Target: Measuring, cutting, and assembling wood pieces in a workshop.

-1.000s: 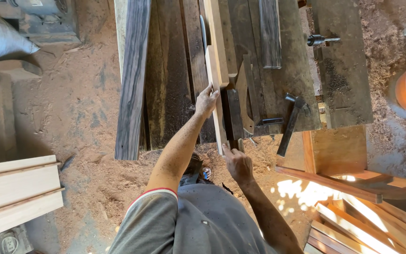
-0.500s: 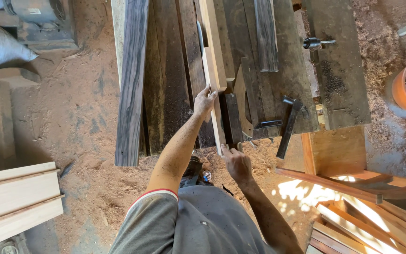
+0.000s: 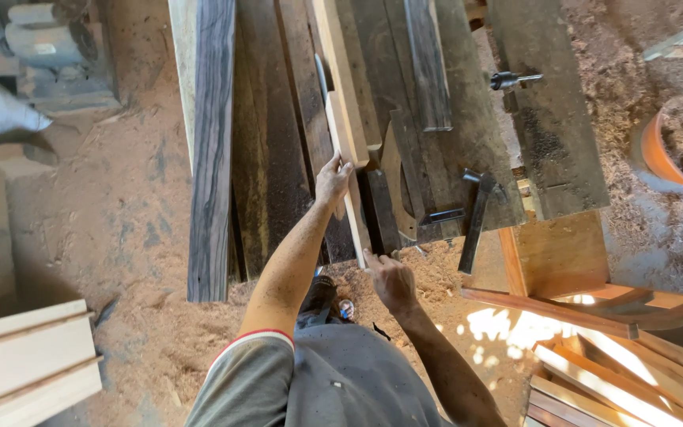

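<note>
At the far left, pale planks (image 3: 25,364) are seen stacked on the sawdust-covered floor (image 3: 120,237). Next to them, a long dark board (image 3: 211,150) is laid along the left edge of the workbench (image 3: 547,134), overhanging its near end. Further right, the left hand (image 3: 332,180) is stretched forward, and its fingers are closed on a thin light wooden strip (image 3: 345,166), which is set on edge along the bench among darker boards. Just beside the strip, a thicker pale batten (image 3: 341,71) is laid. The near end of the strip is met by the right hand (image 3: 390,281) at the bench's edge; its fingers are curled, though whether they are gripping cannot be told. Right of this, a hammer (image 3: 476,213) is rested on the bench, and at the far right an orange bucket (image 3: 677,142) of sawdust is seen
</note>
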